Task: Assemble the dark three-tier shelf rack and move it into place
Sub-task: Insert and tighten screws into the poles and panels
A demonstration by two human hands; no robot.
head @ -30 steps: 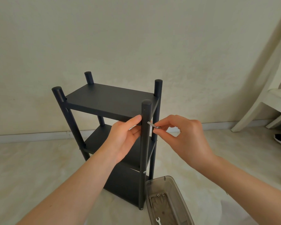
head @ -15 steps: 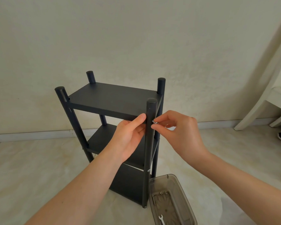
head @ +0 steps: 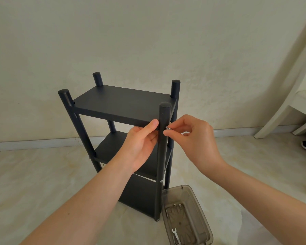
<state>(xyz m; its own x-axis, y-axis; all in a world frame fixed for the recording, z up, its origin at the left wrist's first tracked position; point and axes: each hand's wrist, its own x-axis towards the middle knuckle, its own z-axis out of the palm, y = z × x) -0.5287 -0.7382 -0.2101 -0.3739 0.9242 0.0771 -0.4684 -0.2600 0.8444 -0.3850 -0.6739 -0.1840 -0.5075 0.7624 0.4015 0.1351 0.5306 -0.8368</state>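
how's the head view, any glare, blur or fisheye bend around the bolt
Head view: soft even light, no glare; the bolt pinched by the right hand is small but sharp; wide-angle bend splays the shelf rack posts and bows the baseboard.

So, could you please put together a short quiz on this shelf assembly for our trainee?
1. True or false: the right hand pinches a small silver bolt at the side of the near post.
2. Which hand steadies the rack at the near corner of its top shelf?
3. Where does the small wrench lie? A: in the clear box beside the rack. B: on the top shelf. C: under the rack.

Key: 1 true; 2 the left hand; 3 A.
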